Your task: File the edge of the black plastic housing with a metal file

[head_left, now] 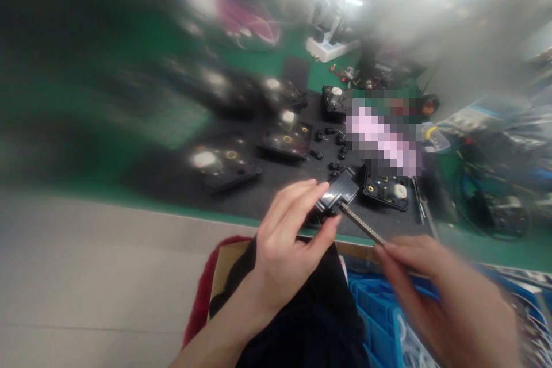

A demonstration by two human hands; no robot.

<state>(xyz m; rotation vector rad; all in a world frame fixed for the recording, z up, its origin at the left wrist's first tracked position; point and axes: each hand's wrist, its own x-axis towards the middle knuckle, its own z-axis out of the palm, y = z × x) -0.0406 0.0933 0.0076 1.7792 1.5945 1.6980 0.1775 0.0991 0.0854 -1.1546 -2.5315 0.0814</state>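
My left hand (288, 241) is closed around a glossy black plastic housing (345, 188), held over the front edge of the bench. A narrow grey strip (362, 224) with a dotted, braided-looking surface runs from the housing to my right hand (448, 293), whose thumb and finger pinch its lower end. Whether the strip is a cable or a tool's shaft I cannot tell. Just right of the housing lies an open black case (386, 188) with a white part in it. Small black pieces (335, 167) are scattered behind the housing.
More open black cases (287, 138) lie on the dark mat (172, 175) to the left, partly blurred. A white power strip (330, 46) stands at the back. Tangled cables (491, 201) lie to the right. Below the bench edge sits a blue crate (379, 322). One patch is pixelated.
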